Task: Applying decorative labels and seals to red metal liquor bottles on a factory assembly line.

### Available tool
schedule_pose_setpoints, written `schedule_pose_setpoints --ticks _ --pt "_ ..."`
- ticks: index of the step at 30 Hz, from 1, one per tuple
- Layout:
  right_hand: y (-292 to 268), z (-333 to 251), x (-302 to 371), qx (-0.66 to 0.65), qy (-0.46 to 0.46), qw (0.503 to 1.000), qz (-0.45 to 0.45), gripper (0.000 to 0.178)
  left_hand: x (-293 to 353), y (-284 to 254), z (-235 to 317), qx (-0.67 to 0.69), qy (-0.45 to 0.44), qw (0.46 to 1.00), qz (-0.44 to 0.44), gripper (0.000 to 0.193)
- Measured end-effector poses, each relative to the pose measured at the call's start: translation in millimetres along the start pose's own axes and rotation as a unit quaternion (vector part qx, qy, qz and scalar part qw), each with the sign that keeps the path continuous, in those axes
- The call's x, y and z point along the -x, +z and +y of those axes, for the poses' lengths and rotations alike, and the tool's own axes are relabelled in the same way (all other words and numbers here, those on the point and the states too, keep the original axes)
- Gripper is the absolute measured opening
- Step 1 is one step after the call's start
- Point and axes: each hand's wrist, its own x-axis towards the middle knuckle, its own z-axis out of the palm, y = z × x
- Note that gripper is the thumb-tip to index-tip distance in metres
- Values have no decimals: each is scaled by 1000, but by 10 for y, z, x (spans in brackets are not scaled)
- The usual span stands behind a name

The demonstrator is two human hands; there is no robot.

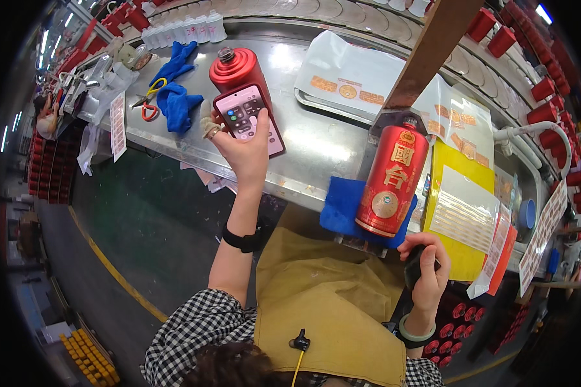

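Note:
My left hand [246,151] is wrapped round a smartphone [242,115] with a lit pink screen, its thumb over the glass. A red bottle [234,68] with a clear stopper is just beyond the phone, partly hidden by it. My right hand [432,274] has its fingers curled round a small black object [416,263]; its kind I cannot make out. Close above that hand, a red bottle [394,177] with gold characters rests with its base on a folded blue cloth [342,205] at the bench's near edge.
The metal bench [303,138] holds yellow-handled scissors [150,98], crumpled blue cloths [179,106] and a tray with white label sheets [339,61]. A brown post [429,51] rises beside the bottle. Yellow sheets [458,213] lie to the right. A curved conveyor [303,9] runs behind.

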Motion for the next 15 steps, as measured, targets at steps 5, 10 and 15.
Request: schedule_pose_setpoints --ticks 5,10,15 --pt "-10 39 -21 -4 -7 1000 1 44 -43 55 -25 32 -49 998 21 86" --pt "9 19 -22 2 0 1000 -1 44 -31 117 -94 -23 -4 999 35 95" --pt "34 17 -18 2 -2 1000 -9 43 -75 241 66 -121 43 989 74 111"
